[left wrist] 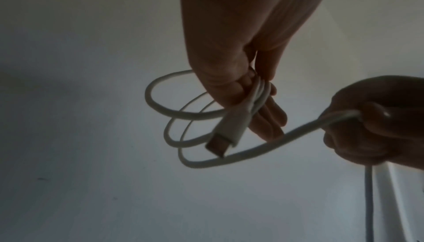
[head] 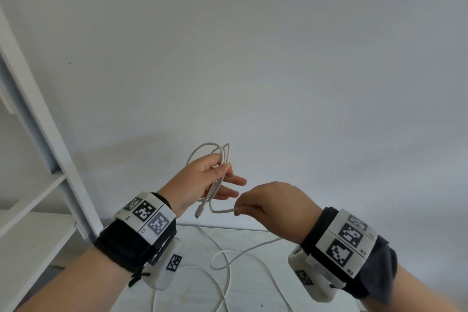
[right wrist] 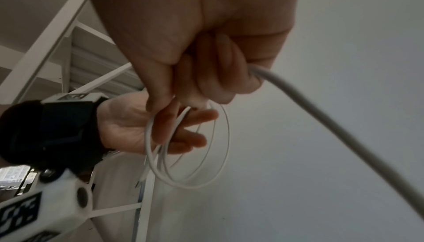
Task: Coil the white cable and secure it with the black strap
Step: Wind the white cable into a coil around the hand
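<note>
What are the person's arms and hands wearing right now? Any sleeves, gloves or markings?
Both hands, left hand and right hand, are bare, with no gloves. Each wrist carries a black fabric wrap, left wrap and right wrap, topped by white panels printed with black square tag markers. A white camera housing hangs beneath each wrist. The forearms show no sleeves.

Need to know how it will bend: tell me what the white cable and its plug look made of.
Thin white cable: smooth matte rubbery plastic jacket, judging by its soft loops. White plug housing: apparently rigid moulded plastic; its tip looks metallic, though dim light leaves that open.
</note>
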